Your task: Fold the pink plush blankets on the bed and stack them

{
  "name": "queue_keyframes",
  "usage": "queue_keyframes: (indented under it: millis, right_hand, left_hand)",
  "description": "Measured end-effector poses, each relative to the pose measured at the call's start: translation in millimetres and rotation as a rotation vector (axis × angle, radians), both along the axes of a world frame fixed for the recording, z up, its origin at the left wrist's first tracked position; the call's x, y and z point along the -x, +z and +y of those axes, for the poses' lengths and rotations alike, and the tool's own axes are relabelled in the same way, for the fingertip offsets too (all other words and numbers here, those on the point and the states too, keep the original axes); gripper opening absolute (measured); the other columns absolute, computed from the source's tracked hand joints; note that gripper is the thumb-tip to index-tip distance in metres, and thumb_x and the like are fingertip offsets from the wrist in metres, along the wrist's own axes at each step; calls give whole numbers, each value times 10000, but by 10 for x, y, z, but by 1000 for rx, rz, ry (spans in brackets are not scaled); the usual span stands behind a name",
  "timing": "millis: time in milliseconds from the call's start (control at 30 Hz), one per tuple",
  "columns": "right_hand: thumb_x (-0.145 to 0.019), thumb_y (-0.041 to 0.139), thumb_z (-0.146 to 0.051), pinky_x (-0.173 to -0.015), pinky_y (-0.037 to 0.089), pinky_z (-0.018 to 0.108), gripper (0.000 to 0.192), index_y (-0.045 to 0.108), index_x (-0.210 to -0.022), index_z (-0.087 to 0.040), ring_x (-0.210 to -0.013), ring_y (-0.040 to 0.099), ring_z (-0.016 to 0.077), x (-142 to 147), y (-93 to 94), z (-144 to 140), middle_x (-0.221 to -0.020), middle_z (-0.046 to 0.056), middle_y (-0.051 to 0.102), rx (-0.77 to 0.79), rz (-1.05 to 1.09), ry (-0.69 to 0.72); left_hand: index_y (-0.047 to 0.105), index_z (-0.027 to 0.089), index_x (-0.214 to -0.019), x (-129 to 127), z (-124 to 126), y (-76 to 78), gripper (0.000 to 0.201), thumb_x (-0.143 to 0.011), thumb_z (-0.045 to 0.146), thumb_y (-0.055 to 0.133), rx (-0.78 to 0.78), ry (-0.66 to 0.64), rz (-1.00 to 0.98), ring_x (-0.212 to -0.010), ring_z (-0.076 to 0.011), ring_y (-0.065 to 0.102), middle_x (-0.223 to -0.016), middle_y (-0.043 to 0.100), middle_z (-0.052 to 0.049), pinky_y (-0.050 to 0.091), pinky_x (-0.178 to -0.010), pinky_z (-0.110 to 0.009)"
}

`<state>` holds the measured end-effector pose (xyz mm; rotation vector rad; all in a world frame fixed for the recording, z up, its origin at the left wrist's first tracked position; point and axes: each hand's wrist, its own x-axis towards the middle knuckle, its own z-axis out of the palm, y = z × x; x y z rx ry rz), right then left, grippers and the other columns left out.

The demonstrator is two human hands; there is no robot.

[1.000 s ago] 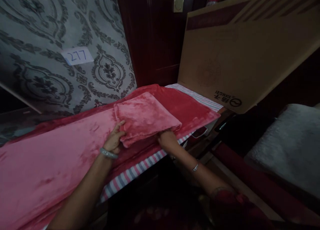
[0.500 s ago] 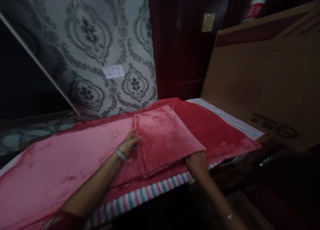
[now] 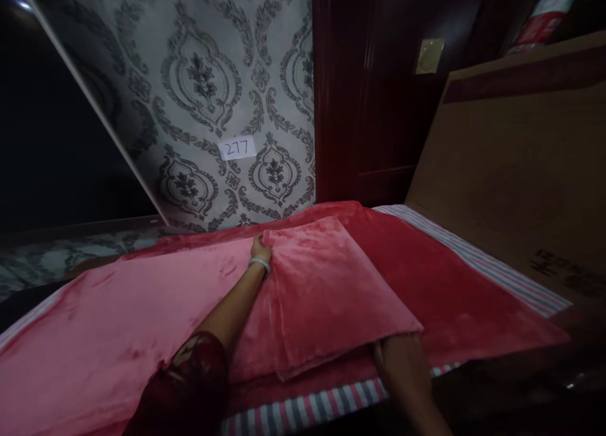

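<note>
A soft plush blanket (image 3: 180, 303), pink on one face and red on the other, lies spread out with its right part folded over as a flap (image 3: 326, 284). My left hand (image 3: 261, 249), with a bracelet at the wrist, is closed at the far left corner of this flap. My right hand (image 3: 402, 357) reaches in under the flap's near right edge, and its fingers are hidden by the fabric. To the right, the red face (image 3: 426, 265) of the blanket shows beneath the flap.
A striped sheet (image 3: 303, 407) lies under the blanket. At right stands a large cardboard box (image 3: 506, 164), with a red-labelled bottle (image 3: 544, 19) behind its top edge. A dark screen (image 3: 61, 120) stands at left. A paper marked 277 (image 3: 237, 147) hangs on the patterned wall.
My left hand has moved along the flap's left edge to its far corner. My right hand stays under the near right edge. The camera view has shifted, so things appear lower and further right.
</note>
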<state>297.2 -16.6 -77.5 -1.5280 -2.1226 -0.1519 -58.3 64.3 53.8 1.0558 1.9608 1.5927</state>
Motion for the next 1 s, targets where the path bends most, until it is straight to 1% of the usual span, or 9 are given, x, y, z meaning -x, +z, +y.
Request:
queue_keyframes:
  millis: [67, 133, 200, 233, 333, 433, 567, 800, 1000]
  right_hand:
    - [-905, 464, -270, -895, 467, 457, 354, 752, -1051, -125, -1032, 607, 340, 2, -7, -2, -1051, 180, 706, 11, 29, 18]
    - [-903, 466, -271, -895, 474, 457, 359, 748, -1080, -135, -1039, 610, 336, 8, 2, -3, -1069, 172, 708, 20, 53, 50]
    - [-894, 466, -249, -891, 481, 458, 351, 752, -1071, -148, -1033, 619, 327, 21, 14, -4, -1070, 164, 713, 9, 79, 57]
    - [-887, 467, -236, -895, 482, 460, 344, 756, -1053, -153, -1023, 625, 322, 29, 16, -4, -1063, 161, 716, -2, 90, 60]
    - [-865, 475, -212, -927, 481, 472, 332, 757, -1033, -160, -1006, 635, 314, 57, 1, 0, -1047, 149, 725, -40, 115, 62]
    - [-859, 473, -207, -930, 489, 474, 360, 737, -1098, -163, -1040, 631, 311, 76, -37, 5, -1092, 138, 721, -83, 145, 48]
    - [-861, 457, -211, -918, 499, 479, 384, 716, -1143, -187, -1070, 625, 310, 70, -107, 4, -1117, 127, 714, -148, 191, 43]
    - [-856, 522, -218, -934, 478, 483, 299, 736, -1064, -225, -1044, 630, 312, 42, -216, 0, -1067, 109, 722, -75, 224, 108]
    - [-880, 475, -210, -919, 471, 468, 327, 735, -1078, -205, -1043, 624, 304, 71, -117, -28, -1091, 118, 715, -93, 257, 82]
  left_hand:
    - [572, 133, -1303, 39, 47, 15, 481, -862, 290, 686, 74, 85, 70, -1228, -323, 566, -1343, 582, -190, 459, -1030, -524]
    - [530, 112, -1364, 34, 93, 65, 623, -778, 200, 721, 106, 139, 159, -1382, -388, 420, -1474, 465, -240, 350, -1120, -558]
    - [486, 119, -1420, -56, 166, 123, 691, -765, 182, 697, 112, 94, 374, -1478, -387, 261, -1583, 319, -227, 247, -1185, -556]
    - [476, 125, -1434, -138, 220, 148, 676, -790, 199, 666, 118, 11, 524, -1493, -365, 236, -1599, 300, -209, 222, -1203, -537]
    - [453, 157, -1466, -511, 466, 193, 581, -907, 300, 522, 179, -398, 948, -1480, -290, 299, -1577, 380, -159, 244, -1208, -487]
    - [365, 220, -1532, -932, 792, 185, 596, -963, 387, 426, 300, -639, 1116, -1503, -282, 254, -1623, 320, -104, 221, -1207, -535]
    - [309, 248, -1562, -1247, 1154, 36, 619, -984, 464, 352, 394, -656, 1152, -1520, -313, 200, -1653, 239, -89, 182, -1191, -619]
    - [248, 240, -1585, -1214, 1349, -393, 694, -970, 546, 347, 429, -611, 1160, -1519, -374, 163, -1655, 222, -115, 119, -1157, -714]
    - [287, 181, -1572, -1219, 1328, -424, 687, -981, 522, 368, 376, -619, 1122, -1507, -410, 167, -1643, 246, -140, 80, -1168, -689]
